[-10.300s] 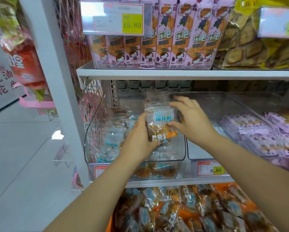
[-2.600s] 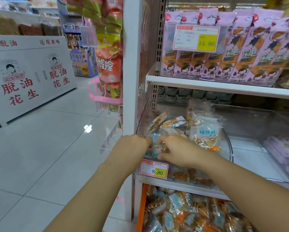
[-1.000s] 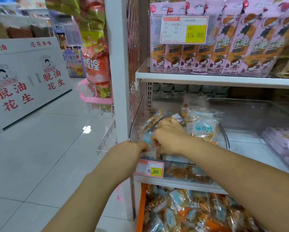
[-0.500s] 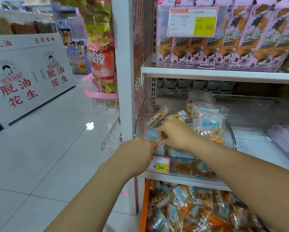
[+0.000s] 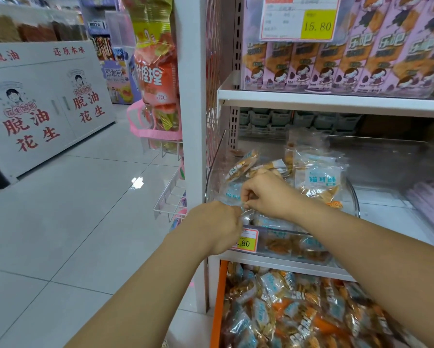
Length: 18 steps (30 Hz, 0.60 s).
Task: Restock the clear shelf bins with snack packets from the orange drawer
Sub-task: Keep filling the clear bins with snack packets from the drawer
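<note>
Still, hands (image 5: 214, 228) (image 5: 270, 194) pinching packet (image 5: 246, 214), unmoved

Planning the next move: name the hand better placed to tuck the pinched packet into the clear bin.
Right, probably. The right hand is above the front rim of the clear bin, pinching the packet; the left hand sits lower, outside, by the price tag.
</note>
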Motion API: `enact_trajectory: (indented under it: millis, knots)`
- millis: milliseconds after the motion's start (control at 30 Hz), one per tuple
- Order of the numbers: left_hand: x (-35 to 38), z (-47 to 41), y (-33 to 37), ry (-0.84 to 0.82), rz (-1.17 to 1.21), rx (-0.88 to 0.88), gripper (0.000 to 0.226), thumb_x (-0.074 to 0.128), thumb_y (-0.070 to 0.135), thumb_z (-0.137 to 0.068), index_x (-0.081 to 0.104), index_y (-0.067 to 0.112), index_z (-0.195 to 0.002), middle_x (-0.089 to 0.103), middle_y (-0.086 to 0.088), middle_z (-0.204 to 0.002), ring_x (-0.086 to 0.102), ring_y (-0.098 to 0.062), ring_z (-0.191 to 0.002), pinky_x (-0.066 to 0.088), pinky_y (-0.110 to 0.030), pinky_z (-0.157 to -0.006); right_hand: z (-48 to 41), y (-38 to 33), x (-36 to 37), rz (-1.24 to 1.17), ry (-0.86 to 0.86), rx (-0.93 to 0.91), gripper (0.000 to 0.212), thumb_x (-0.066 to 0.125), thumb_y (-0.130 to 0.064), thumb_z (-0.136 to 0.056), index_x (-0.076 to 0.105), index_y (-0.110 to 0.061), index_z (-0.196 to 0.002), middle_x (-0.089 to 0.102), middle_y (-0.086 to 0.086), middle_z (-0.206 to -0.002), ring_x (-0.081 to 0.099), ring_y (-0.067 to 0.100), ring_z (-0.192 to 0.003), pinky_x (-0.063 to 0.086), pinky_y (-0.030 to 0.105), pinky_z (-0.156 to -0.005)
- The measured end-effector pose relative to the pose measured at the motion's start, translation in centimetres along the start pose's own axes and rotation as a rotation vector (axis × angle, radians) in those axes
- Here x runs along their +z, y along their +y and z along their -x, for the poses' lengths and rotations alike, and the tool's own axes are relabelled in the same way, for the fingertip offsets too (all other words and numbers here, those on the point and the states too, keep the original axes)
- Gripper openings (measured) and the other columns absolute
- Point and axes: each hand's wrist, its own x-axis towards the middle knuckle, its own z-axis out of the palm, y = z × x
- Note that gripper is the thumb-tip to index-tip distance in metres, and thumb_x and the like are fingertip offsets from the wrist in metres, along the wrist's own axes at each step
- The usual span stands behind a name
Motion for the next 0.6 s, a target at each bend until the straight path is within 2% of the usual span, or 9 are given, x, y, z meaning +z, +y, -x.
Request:
enact_trajectory:
  millis: [133,267,333,367,433,500,567,600]
  knots:
    - [-0.5,0.0,0.4,-0.038,0.026,0.013,0.031,0.026,0.021,-0.102,0.054,0.006,-0.105,0.06,-0.017,-0.111,0.052,-0.03,-0.1,0.038,-0.032,-0.077,0.0,0.1,0.2,-0.005,0.017,0.007,0.004,0.068,-0.024,-0.085,0.066,-0.023,-0.088,0.043,-0.018,-0.068,0.032,0.007,-0.089,0.025,0.03,-0.092]
    - [-0.3,0.3,-0.5,-0.028,0.175,0.005,0.024,0.03,0.022,-0.102,0.047,0.014,-0.087,0.058,-0.013,-0.098,0.048,-0.023,-0.085,0.034,-0.029,-0.071,0.2,-0.1,0.1,-0.006,0.023,0.005,0.007,0.067,-0.025,-0.086,0.067,-0.023,-0.092,0.044,-0.02,-0.071,0.036,0.011,-0.093,0.025,0.029,-0.091]
    - [0.2,0.2,-1.0,0.043,0.167,0.003,0.022,0.034,0.022,-0.101,0.054,0.015,-0.095,0.061,-0.008,-0.099,0.055,-0.024,-0.091,0.042,-0.03,-0.075,0.5,-0.4,-0.7,0.029,-0.03,-0.01,0.014,0.064,-0.027,-0.088,0.067,-0.024,-0.101,0.052,-0.019,-0.079,0.038,0.013,-0.099,0.028,0.032,-0.097]
    - [0.3,0.2,-1.3,0.093,0.151,0.0,0.023,0.038,0.022,-0.101,0.059,0.017,-0.106,0.064,-0.005,-0.106,0.057,-0.024,-0.098,0.047,-0.032,-0.081,0.8,-0.5,-1.3,0.033,-0.036,-0.012,0.02,0.063,-0.027,-0.089,0.067,-0.024,-0.108,0.058,-0.015,-0.088,0.041,0.015,-0.104,0.029,0.033,-0.098]
    - [0.1,0.4,-1.7,0.183,0.1,-0.023,0.029,0.043,0.022,-0.099,0.057,0.027,-0.124,0.064,-0.001,-0.118,0.059,-0.021,-0.106,0.05,-0.037,-0.088,1.6,-0.7,-2.6,-0.014,0.025,-0.004,0.026,0.061,-0.023,-0.09,0.066,-0.023,-0.115,0.063,-0.01,-0.103,0.047,0.014,-0.111,0.033,0.032,-0.099]
    - [-0.3,0.7,-2.0,0.239,0.016,-0.067,0.033,0.046,0.02,-0.097,0.054,0.033,-0.127,0.063,0.003,-0.12,0.059,-0.019,-0.107,0.051,-0.037,-0.086,2.9,-1.2,-3.3,-0.1,0.072,0.021,0.029,0.055,-0.015,-0.091,0.067,-0.019,-0.116,0.067,-0.006,-0.109,0.055,0.009,-0.1,0.042,0.025,-0.092]
    - [-0.4,0.9,-2.0,0.285,-0.069,-0.09,0.035,0.048,0.02,-0.096,0.053,0.035,-0.127,0.061,0.004,-0.119,0.056,-0.018,-0.11,0.051,-0.035,-0.085,4.0,-2.1,-3.0,-0.142,-0.017,0.054,0.031,0.051,-0.012,-0.091,0.066,-0.017,-0.117,0.069,-0.003,-0.104,0.057,0.006,-0.088,0.043,0.02,-0.085]
    - [-0.4,0.9,-1.9,0.304,-0.097,-0.093,0.036,0.05,0.019,-0.096,0.052,0.035,-0.128,0.06,0.004,-0.119,0.055,-0.018,-0.111,0.05,-0.034,-0.085,4.3,-2.5,-2.6,-0.126,-0.084,0.065,0.03,0.051,-0.015,-0.092,0.066,-0.018,-0.117,0.07,-0.001,-0.102,0.059,0.009,-0.089,0.042,0.024,-0.09]
